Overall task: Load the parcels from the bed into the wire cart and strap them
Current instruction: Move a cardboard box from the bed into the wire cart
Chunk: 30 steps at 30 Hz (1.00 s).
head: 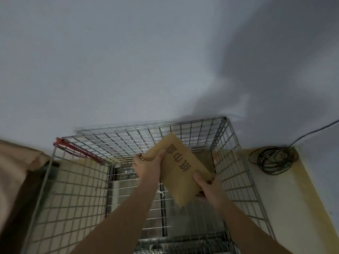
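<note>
Cardboard, tan and flat — our printed parcel looks light and stiff; left hand and right hand grip opposite edges above the wire mesh cart.

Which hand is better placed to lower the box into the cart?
Probably the right hand: it grips the cardboard box at its lower edge, supporting it; the left hand only steadies the top.

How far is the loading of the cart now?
Early stage. One brown box already seems to sit deep in the wire cart. Both hands, left hand and right hand, hold a cardboard parcel over the cart. No strapping is visible yet.
</note>
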Available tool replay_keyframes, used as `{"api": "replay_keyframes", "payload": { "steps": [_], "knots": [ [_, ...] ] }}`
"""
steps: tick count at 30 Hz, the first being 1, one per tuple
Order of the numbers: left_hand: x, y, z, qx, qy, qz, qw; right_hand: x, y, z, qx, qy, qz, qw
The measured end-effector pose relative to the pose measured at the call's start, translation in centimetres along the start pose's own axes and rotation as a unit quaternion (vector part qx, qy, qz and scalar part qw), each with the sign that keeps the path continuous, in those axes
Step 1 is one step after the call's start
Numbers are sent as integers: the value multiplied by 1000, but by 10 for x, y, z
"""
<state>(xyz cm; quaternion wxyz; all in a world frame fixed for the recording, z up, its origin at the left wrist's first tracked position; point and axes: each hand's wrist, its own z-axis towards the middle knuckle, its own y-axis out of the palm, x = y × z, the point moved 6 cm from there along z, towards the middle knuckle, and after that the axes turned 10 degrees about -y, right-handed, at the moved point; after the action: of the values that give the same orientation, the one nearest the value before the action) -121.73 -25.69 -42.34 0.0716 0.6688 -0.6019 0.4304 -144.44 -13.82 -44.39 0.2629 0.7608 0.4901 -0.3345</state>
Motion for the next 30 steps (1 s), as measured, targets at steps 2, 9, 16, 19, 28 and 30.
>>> {"api": "replay_keyframes", "payload": {
  "steps": [2,9,16,19,28,30],
  "knots": [
    [-42,30,28,4,-79,-25,997,44,14,28,23,31,41,998],
    [-148,105,114,-96,33,85,991,162,39,135,32,112,126,985],
    [-202,143,180,-170,29,118,978,217,19,200,-33,113,-159,980],
    [-204,163,192,-186,28,129,974,219,7,226,-30,35,-307,951],
    [-235,197,220,-170,45,146,974,211,6,253,-52,-131,-504,852],
    [-240,199,225,-163,28,171,971,212,8,254,-68,-155,-541,824]
  ]
}}
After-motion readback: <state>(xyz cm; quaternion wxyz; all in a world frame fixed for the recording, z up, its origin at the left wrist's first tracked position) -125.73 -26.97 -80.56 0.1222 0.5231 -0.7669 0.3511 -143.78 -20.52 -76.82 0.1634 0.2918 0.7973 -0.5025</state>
